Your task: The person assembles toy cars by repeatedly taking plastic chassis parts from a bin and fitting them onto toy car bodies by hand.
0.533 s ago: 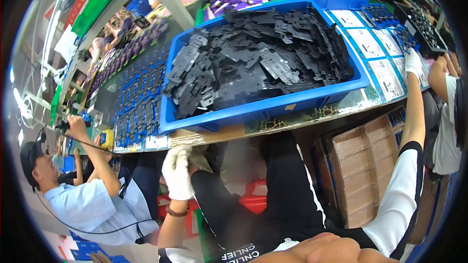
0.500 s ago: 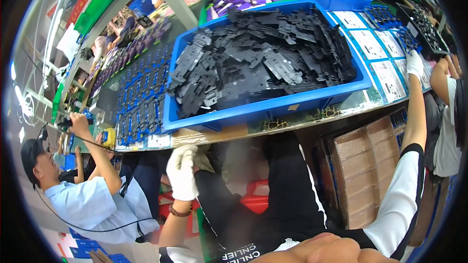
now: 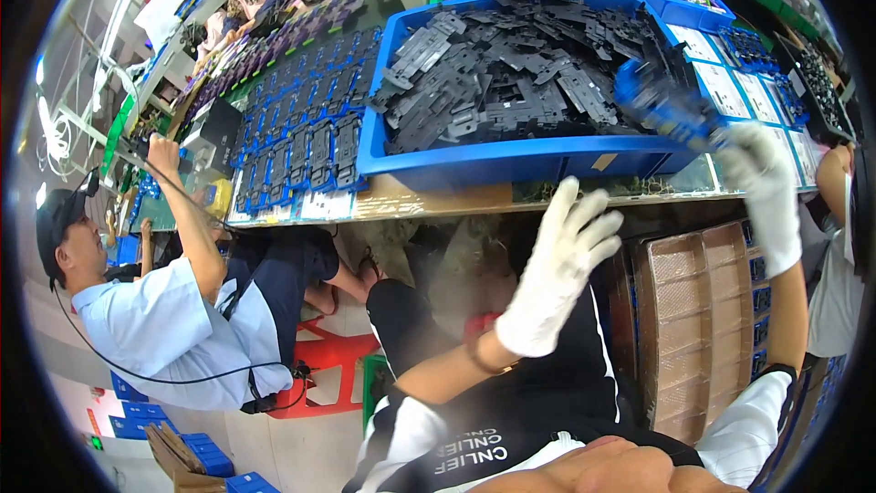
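Observation:
My right hand point(image 3: 762, 187), in a white glove, grips a blue and black plastic part point(image 3: 659, 105). Motion smears the part, which hangs over the right front corner of a blue bin point(image 3: 456, 160). Heaped in that bin are flat black plastic pieces point(image 3: 511, 73). My left hand point(image 3: 564, 265), gloved in white too, is above my lap in front of the table edge. Its fingers are spread and it holds nothing.
Left of the bin, rows of blue and black assemblies point(image 3: 301, 151) cover the table. Printed sheets point(image 3: 730, 87) and more blue parts point(image 3: 789, 100) lie at right. Brown divided trays point(image 3: 698, 319) stand under the table edge. A co-worker point(image 3: 155, 292) sits at my left.
My right hand has come back from the far right with the blue and black part. My left hand has moved right and its fingers have spread. The view has shifted slightly.

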`<action>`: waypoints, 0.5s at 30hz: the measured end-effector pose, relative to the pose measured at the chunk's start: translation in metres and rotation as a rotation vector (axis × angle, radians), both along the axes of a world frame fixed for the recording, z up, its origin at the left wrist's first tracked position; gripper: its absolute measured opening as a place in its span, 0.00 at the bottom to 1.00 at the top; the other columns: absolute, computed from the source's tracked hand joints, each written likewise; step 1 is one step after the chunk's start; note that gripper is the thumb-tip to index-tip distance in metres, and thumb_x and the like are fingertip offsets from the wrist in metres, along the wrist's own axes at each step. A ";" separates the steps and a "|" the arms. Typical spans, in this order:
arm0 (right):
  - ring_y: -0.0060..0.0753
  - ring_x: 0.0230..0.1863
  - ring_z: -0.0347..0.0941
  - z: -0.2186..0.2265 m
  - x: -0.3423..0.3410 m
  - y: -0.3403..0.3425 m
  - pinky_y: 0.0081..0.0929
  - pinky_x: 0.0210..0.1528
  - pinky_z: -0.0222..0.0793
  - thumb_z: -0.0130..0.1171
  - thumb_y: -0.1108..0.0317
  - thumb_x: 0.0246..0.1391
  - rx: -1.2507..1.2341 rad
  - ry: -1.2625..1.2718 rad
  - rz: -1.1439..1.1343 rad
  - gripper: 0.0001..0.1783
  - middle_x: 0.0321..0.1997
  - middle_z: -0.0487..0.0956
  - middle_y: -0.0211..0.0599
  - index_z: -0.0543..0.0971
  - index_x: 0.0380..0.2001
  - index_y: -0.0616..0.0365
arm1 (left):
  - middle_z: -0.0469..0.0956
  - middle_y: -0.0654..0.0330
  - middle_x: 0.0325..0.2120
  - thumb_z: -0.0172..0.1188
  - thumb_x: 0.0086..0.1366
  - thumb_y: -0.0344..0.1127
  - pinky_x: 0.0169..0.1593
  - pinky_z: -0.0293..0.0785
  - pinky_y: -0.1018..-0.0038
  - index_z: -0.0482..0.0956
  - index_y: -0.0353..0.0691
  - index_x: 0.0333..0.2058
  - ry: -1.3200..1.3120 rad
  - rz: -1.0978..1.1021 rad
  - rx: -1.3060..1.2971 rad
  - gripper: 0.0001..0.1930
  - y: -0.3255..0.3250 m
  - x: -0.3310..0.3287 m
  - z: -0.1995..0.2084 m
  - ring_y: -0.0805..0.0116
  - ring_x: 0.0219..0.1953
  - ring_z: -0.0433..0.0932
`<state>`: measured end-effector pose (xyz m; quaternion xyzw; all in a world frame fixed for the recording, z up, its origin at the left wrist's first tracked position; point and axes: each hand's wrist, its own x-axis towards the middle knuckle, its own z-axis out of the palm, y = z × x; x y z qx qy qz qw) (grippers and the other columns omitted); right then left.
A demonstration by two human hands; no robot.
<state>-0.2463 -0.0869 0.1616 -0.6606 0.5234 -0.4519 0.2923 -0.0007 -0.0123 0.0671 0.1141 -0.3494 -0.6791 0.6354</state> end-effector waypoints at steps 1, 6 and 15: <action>0.17 0.26 0.69 0.000 0.033 0.016 0.16 0.29 0.65 0.62 0.75 0.48 0.056 -0.052 0.068 0.09 0.27 0.74 0.30 0.75 0.34 0.61 | 0.57 0.52 0.62 0.57 0.63 0.49 0.66 0.53 0.56 0.42 0.47 0.68 0.085 0.032 -0.004 0.42 -0.004 -0.010 0.000 0.51 0.64 0.56; 0.46 0.31 0.74 -0.016 0.099 0.035 0.34 0.35 0.70 0.64 0.71 0.45 -0.239 0.332 0.462 0.09 0.30 0.76 0.42 0.77 0.32 0.57 | 0.70 0.63 0.54 0.43 0.69 0.57 0.57 0.67 0.60 0.65 0.45 0.57 0.434 0.201 0.058 0.27 -0.013 0.000 -0.010 0.64 0.53 0.70; 0.48 0.44 0.75 -0.003 0.128 -0.104 0.34 0.48 0.69 0.64 0.57 0.47 -0.312 0.844 -0.034 0.24 0.46 0.78 0.49 0.76 0.43 0.64 | 0.70 0.57 0.51 0.52 0.64 0.58 0.60 0.64 0.56 0.62 0.44 0.58 0.454 0.447 0.373 0.31 0.028 0.062 -0.003 0.58 0.55 0.68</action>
